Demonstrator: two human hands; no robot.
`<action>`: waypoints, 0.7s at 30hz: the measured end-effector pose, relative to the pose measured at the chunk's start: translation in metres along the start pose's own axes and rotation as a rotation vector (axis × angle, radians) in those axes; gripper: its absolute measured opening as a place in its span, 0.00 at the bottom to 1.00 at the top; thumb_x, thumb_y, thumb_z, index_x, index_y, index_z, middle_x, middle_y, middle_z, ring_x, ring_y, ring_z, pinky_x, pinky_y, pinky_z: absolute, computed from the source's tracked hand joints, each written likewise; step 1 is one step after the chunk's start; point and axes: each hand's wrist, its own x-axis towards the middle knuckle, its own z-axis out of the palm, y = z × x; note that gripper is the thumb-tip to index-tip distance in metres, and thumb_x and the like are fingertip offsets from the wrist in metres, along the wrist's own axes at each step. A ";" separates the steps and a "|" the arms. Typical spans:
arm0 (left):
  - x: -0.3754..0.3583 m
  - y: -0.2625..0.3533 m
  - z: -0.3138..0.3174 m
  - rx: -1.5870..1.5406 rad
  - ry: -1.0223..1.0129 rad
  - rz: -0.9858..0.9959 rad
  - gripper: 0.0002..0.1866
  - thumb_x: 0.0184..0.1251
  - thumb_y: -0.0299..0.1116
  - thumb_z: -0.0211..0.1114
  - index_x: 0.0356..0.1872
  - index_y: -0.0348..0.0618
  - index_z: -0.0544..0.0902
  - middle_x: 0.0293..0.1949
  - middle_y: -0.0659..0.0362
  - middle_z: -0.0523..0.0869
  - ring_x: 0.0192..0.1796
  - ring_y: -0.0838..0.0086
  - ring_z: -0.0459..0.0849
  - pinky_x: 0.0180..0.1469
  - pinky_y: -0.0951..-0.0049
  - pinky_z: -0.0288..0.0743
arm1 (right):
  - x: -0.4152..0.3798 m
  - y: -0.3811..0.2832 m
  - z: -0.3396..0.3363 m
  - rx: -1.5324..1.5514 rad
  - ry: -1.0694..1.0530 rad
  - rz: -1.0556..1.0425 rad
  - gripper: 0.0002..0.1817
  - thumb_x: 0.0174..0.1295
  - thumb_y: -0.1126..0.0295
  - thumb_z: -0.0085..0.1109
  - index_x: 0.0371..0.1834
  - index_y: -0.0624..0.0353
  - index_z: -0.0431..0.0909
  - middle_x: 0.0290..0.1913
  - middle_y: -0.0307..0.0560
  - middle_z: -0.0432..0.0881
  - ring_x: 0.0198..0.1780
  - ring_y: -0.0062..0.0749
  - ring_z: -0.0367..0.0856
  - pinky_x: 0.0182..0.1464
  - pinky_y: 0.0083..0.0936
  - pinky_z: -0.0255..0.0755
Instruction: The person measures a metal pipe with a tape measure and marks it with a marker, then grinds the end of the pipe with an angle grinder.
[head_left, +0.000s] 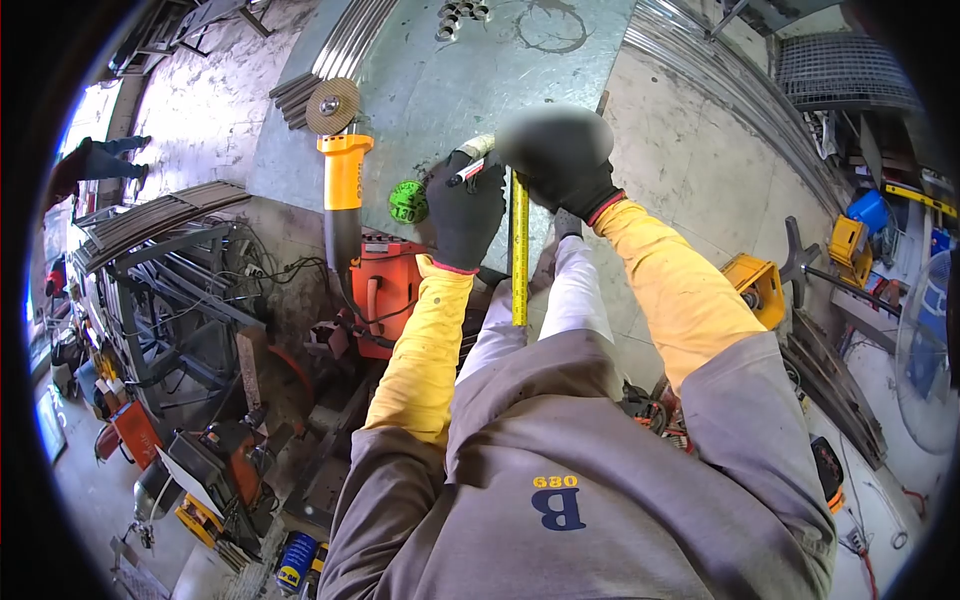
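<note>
Workshop: pale floor (pixel 690 185) around a metal-topped table (pixel 430 100), which spreads beyond the tape measure (pixel 519 255).
Left hand (pixel 468 212): black-gloved, just left of the tape measure, fingers closed on a marker (pixel 467 172).
Right hand (pixel 578 175): black-gloved, right of the tape measure's far end; partly blurred, so its grip cannot be told.
Hands together: near each other; whether they touch is hidden by the blur.
Tape measure: yellow blade running from between the hands back toward the wearer's body.
Green disc (pixel 408 202): left of the tape measure, just beside the left hand.
Grinder (pixel 345 175): yellow and dark, farther left of the tape measure, its round disc at the far end.
Red machine (pixel 385 290): left of the tape measure, nearer the wearer.
Metal tubes (pixel 350 45): bundled on the table, beyond and left of the tape measure.
Yellow crate (pixel 755 288): well right of the tape measure.
Fan (pixel 925 350): farther right still.
</note>
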 end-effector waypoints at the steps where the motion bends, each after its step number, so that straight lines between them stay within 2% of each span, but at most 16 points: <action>1: -0.002 -0.004 0.002 -0.025 0.013 -0.003 0.08 0.81 0.29 0.72 0.54 0.39 0.92 0.39 0.56 0.95 0.34 0.76 0.87 0.40 0.69 0.81 | 0.000 0.001 0.000 -0.011 0.005 -0.009 0.21 0.53 0.62 0.79 0.52 0.50 0.89 0.49 0.47 0.92 0.50 0.47 0.90 0.54 0.45 0.81; 5: -0.006 -0.009 0.003 0.041 0.019 0.032 0.10 0.78 0.26 0.73 0.55 0.39 0.92 0.42 0.56 0.96 0.36 0.75 0.89 0.42 0.70 0.83 | 0.000 0.000 0.001 -0.037 0.022 -0.020 0.21 0.53 0.62 0.78 0.51 0.50 0.88 0.51 0.48 0.93 0.50 0.47 0.91 0.53 0.46 0.82; 7: -0.005 -0.010 0.003 0.064 0.044 0.154 0.09 0.76 0.26 0.74 0.53 0.39 0.93 0.45 0.55 0.96 0.41 0.71 0.92 0.46 0.70 0.85 | 0.000 0.000 0.001 -0.034 0.015 -0.012 0.21 0.53 0.61 0.78 0.51 0.50 0.89 0.51 0.49 0.93 0.50 0.47 0.91 0.53 0.45 0.83; 10: -0.006 -0.006 0.001 0.054 -0.006 0.040 0.09 0.75 0.25 0.74 0.52 0.39 0.93 0.46 0.53 0.96 0.45 0.68 0.93 0.50 0.68 0.85 | 0.001 0.001 0.000 -0.026 0.008 -0.010 0.20 0.54 0.61 0.78 0.50 0.51 0.89 0.51 0.49 0.93 0.50 0.47 0.91 0.54 0.45 0.83; 14: -0.003 -0.004 0.001 0.054 -0.003 0.080 0.09 0.75 0.24 0.74 0.52 0.39 0.93 0.46 0.53 0.96 0.45 0.67 0.93 0.51 0.68 0.85 | 0.001 0.000 -0.001 -0.024 -0.014 0.004 0.19 0.56 0.59 0.78 0.50 0.51 0.89 0.52 0.48 0.93 0.51 0.47 0.91 0.54 0.45 0.83; 17: -0.001 -0.007 0.002 0.061 -0.015 0.095 0.08 0.76 0.24 0.73 0.52 0.38 0.93 0.45 0.54 0.96 0.45 0.71 0.92 0.50 0.70 0.85 | 0.001 -0.001 -0.002 -0.025 -0.009 0.000 0.19 0.57 0.59 0.78 0.51 0.50 0.89 0.52 0.47 0.93 0.51 0.47 0.91 0.55 0.45 0.82; 19: 0.000 -0.006 0.000 -0.090 -0.037 0.018 0.08 0.79 0.26 0.71 0.52 0.38 0.92 0.44 0.59 0.95 0.42 0.78 0.89 0.46 0.74 0.83 | 0.000 0.000 -0.001 -0.033 -0.004 -0.001 0.19 0.57 0.59 0.78 0.51 0.50 0.89 0.52 0.47 0.93 0.52 0.47 0.91 0.55 0.46 0.82; 20: 0.000 -0.006 -0.002 -0.088 -0.036 0.018 0.08 0.79 0.26 0.71 0.52 0.38 0.92 0.44 0.59 0.95 0.42 0.78 0.89 0.46 0.74 0.83 | -0.001 0.000 0.000 -0.045 0.000 -0.002 0.19 0.56 0.60 0.78 0.51 0.50 0.89 0.52 0.47 0.93 0.52 0.47 0.90 0.55 0.46 0.82; 21: 0.000 -0.004 -0.006 -0.261 -0.024 -0.149 0.07 0.80 0.28 0.71 0.51 0.39 0.92 0.41 0.61 0.93 0.38 0.79 0.87 0.43 0.74 0.80 | -0.001 0.001 0.001 -0.044 -0.001 -0.001 0.19 0.56 0.60 0.78 0.51 0.50 0.89 0.52 0.47 0.93 0.52 0.47 0.90 0.55 0.46 0.82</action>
